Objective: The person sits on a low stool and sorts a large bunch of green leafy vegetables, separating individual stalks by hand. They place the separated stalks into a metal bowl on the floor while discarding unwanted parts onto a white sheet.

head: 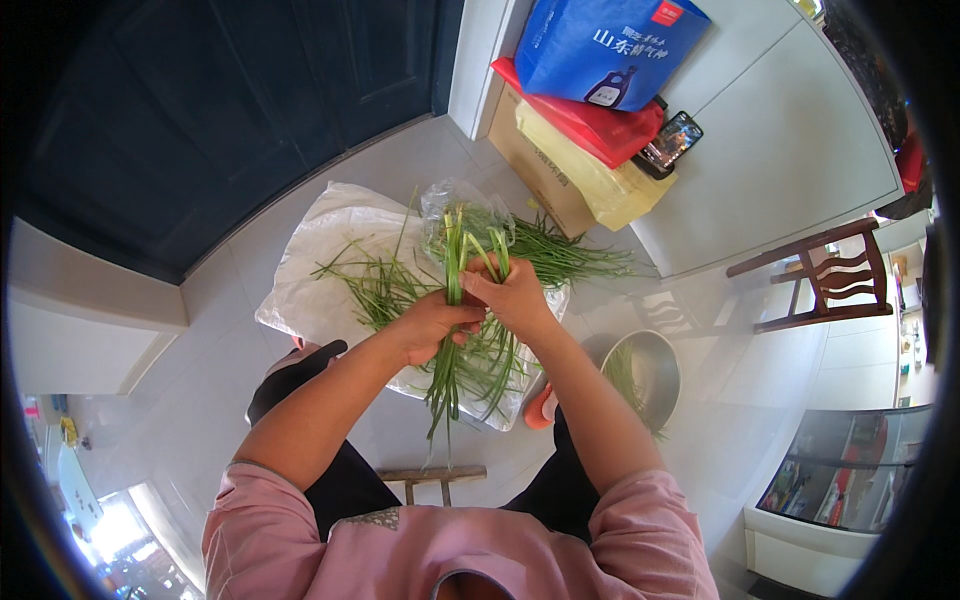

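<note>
My left hand (435, 324) is closed around a bunch of long green stalks (453, 281), pale ends up and leaves hanging down. Touching the same bunch, my right hand (517, 294) has more stalks between its thumb and fingers, with their pale ends poking out above. Loose green leaves (379, 289) lie under both hands on a white plastic sheet (304, 262). Behind the hands is a clear plastic bag (461, 196), beside a larger pile of green stalks (562, 255). A metal basin (664, 379) with some greens in it stands to the right of my right forearm.
A cardboard box (551, 176), a yellow bag (592, 176), a red bag (607, 135), a blue bag (607, 49) and a lit phone (675, 141) are at the back right. A dark door (247, 112) is at back left; a wooden chair (836, 281) stands right.
</note>
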`<state>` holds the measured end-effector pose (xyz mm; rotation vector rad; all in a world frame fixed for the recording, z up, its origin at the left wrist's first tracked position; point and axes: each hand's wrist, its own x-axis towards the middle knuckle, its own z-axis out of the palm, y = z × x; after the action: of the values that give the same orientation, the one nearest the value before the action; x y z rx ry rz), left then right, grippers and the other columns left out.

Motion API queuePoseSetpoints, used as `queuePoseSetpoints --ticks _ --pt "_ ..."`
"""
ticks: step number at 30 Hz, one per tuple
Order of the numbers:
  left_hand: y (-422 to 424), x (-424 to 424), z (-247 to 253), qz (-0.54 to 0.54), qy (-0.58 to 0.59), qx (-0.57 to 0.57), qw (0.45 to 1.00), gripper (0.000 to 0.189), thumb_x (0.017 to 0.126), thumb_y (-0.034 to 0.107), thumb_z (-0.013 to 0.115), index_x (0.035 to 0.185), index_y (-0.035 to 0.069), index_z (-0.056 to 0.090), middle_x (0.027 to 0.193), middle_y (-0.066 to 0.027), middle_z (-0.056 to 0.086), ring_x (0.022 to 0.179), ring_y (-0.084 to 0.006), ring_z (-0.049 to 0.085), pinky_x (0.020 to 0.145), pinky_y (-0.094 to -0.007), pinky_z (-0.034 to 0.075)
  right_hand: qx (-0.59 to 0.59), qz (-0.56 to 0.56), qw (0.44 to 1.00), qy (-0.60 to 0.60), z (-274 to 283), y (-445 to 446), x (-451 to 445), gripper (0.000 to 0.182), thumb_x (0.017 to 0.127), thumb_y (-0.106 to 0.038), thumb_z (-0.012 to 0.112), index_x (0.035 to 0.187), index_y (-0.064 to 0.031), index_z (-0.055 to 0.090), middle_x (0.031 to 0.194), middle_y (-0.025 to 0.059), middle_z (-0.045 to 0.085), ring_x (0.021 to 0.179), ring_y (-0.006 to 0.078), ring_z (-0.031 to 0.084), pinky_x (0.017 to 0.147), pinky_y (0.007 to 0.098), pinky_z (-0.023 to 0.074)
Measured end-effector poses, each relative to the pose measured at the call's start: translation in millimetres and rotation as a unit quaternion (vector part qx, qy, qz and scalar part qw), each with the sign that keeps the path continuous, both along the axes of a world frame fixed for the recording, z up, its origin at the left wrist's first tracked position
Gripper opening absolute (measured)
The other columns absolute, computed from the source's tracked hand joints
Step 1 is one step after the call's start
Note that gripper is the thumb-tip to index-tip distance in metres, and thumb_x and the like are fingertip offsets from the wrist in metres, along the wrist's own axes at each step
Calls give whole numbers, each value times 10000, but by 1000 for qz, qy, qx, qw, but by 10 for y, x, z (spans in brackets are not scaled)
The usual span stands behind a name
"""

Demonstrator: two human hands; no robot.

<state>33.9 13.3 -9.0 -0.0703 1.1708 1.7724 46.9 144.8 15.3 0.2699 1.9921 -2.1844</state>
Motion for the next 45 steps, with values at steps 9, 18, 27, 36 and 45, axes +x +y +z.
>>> queuePoseSetpoints --ticks 9,18,27,36,45 --pt "-58 -57 81 82 -92 130 984 303 811 227 433 990 -14 468 886 -90 525 854 -178 507 638 -261 418 -28 -42 998 -34 -5 338 -64 114 710 -129 564 696 -25 519 512 -32 416 381 44 336 349 189 245" --pt "-62 -116 -39 191 252 -55 947 242 791 245 473 857 23 544 671 -6 480 600 -77 417 522 -204 346 -25 7 1000 -16 35 311 -40 127 721 -156 571 698 -52 502 472 -57 355 371 33 291 350 192 213" --pt "-5 -25 35 109 156 -66 979 136 718 160 583 784 65 510 648 29 473 459 -28 309 397 -162 235 142 30 984 107 -18 183 -16 149 705 -131 545 640 -1 510 515 -7 447 488 57 389 447 228 326" --pt "-76 -95 31 9 53 2 999 150 759 186 522 828 54 518 703 -16 522 451 -22 328 381 -142 231 260 -42 954 146 83 348 4 136 743 -139 526 696 -13 515 555 -12 442 519 68 386 479 224 328" --pt "-200 -160 56 95 -38 44 994 240 775 234 509 892 25 521 648 39 412 501 -25 333 409 -148 255 187 -159 967 63 24 673 -19 124 690 -124 583 679 -14 527 554 -29 451 511 59 385 464 218 336"
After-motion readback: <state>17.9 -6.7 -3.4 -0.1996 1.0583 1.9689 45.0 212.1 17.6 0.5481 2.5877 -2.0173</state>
